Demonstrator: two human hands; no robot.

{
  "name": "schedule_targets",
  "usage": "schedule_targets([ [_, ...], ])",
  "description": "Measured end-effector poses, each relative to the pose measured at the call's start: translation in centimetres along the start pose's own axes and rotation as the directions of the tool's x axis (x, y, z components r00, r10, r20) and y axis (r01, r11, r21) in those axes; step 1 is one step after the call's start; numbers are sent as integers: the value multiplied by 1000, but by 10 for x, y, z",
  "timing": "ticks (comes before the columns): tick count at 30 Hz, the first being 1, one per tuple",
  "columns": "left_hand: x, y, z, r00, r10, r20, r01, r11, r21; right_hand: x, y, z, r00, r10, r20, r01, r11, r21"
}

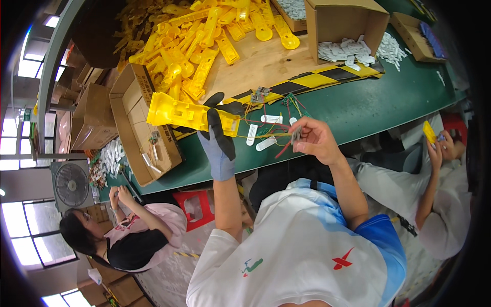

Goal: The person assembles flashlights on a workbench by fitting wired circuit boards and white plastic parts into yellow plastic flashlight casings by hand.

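Centrally, gloved left hand [217, 134] gripping yellow housing [190, 114], right hand [313, 138] pinching circuit board [296, 135]

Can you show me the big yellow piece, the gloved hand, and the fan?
yellow plastic piece [176, 112], head view, on its flat top face.
gloved left hand [217, 138], head view, on the glove's back.
fan [71, 184], head view, on its grille.

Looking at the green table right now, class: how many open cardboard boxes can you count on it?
4: one box beside the gloved left hand, one spilling white parts at top, one far right, one at the top edge. Others may be hidden.
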State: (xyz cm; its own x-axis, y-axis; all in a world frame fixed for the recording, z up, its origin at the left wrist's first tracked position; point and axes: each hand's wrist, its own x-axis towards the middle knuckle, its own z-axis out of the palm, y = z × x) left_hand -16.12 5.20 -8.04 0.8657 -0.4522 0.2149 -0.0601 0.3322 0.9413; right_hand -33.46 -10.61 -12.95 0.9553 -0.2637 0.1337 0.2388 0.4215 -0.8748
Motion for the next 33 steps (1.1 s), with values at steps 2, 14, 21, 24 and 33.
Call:
schedule_targets([
  [2,-1,0,-3,1000,14,4,-14,995,101,4,-5,0,998,20,-56,-19,999,32],
  [14,-39,-37,-32,924,-320,207,184,850,493,47,-10,14,964,256,69,-234,946,-225],
  [21,-49,-48,-22,924,-378,59,353,903,245,51,-8,25,959,266,-94,-268,751,-603],
  [24,-54,-53,-19,939,-338,57,318,920,229,52,6,18,975,166,-148,-222,740,-635],
  [33,-54,-45,0,897,-441,20,440,897,47,48,17,18,952,244,-184,-276,944,-178],
])
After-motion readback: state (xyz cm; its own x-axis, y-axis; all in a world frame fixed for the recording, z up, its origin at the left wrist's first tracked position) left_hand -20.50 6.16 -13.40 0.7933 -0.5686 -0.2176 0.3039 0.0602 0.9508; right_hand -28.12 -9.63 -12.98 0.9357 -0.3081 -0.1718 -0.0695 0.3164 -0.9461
